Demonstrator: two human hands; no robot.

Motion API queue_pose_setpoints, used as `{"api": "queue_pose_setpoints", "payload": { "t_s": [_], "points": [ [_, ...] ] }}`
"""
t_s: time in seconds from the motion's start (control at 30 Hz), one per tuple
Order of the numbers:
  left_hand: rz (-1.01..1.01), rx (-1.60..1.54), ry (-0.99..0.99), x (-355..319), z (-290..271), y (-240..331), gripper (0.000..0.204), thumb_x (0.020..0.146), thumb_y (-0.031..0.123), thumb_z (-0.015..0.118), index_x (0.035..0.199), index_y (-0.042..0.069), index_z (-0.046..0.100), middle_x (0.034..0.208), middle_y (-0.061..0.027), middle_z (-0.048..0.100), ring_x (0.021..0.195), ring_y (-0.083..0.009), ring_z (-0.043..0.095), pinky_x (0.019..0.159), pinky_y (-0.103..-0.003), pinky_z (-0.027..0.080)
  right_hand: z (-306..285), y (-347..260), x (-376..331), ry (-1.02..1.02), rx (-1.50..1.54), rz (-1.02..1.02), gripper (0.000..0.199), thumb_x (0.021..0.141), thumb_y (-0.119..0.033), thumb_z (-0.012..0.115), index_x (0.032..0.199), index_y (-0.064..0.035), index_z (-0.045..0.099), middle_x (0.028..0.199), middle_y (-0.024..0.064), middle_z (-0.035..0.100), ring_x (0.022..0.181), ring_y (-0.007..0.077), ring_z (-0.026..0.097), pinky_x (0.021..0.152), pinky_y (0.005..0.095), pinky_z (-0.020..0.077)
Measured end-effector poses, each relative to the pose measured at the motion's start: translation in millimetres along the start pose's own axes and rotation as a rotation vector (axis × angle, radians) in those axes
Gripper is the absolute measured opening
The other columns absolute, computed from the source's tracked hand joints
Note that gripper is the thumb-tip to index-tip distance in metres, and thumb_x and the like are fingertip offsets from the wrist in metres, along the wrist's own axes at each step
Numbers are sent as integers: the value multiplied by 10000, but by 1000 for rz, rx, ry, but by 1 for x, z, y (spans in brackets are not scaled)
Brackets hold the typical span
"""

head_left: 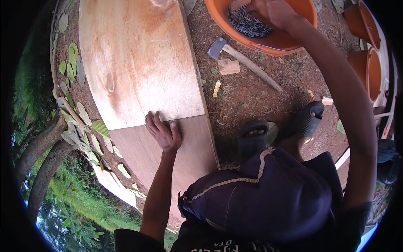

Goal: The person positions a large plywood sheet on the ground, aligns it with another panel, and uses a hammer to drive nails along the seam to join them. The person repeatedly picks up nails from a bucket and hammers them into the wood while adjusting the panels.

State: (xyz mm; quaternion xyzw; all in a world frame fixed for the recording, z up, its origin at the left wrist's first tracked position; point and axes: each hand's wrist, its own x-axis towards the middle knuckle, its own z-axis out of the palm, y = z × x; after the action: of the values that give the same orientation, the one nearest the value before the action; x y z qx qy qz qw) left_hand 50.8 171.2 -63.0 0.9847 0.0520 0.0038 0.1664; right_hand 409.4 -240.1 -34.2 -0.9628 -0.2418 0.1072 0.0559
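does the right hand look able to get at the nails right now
Probably yes: the right hand is at the open top of the orange bucket, close to the nails, and no lid appears in the way.

Bright daylight; glare on pale board point(140, 69); edges bowed, rim black; right hand point(275, 13) perhaps blurred.

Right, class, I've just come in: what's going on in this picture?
A person's left hand lies open across the seam between a pale wooden panel and a darker panel. The right hand reaches into an orange bucket of nails; whether it grips any is hidden. A hatchet lies on the ground beside the bucket.
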Motion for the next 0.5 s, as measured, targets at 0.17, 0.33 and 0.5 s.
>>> {"api": "queue_pose_setpoints", "payload": {
  "t_s": [0.17,0.33,0.5],
  "points": [
    [24,2,84,-5,4,-3,666,995,414,499,1457,-50,376,1549,-307,290,1452,-495,238,1189,-627,157,-50,-24,-34,203,74,97,229,918,-219,568,946,-93,757,949,207,730,890,370,716,801,454,570],
    [-23,-21,44,1,4,12,647,1000,392,515,1478,-24,381,1571,-290,293,1482,-463,233,1207,-611,135,-37,-34,-69,322,130,206,211,957,-195,632,1100,-82,738,920,141,734,896,306,730,840,443,566],
    [-70,-9,33,-8,0,1,635,1005,368,509,1499,-9,376,1594,-256,292,1512,-431,208,1217,-605,110,-42,-65,-62,389,257,367,209,907,-237,707,1020,-69,759,894,170,742,843,324,733,794,433,567]
  ]
}}
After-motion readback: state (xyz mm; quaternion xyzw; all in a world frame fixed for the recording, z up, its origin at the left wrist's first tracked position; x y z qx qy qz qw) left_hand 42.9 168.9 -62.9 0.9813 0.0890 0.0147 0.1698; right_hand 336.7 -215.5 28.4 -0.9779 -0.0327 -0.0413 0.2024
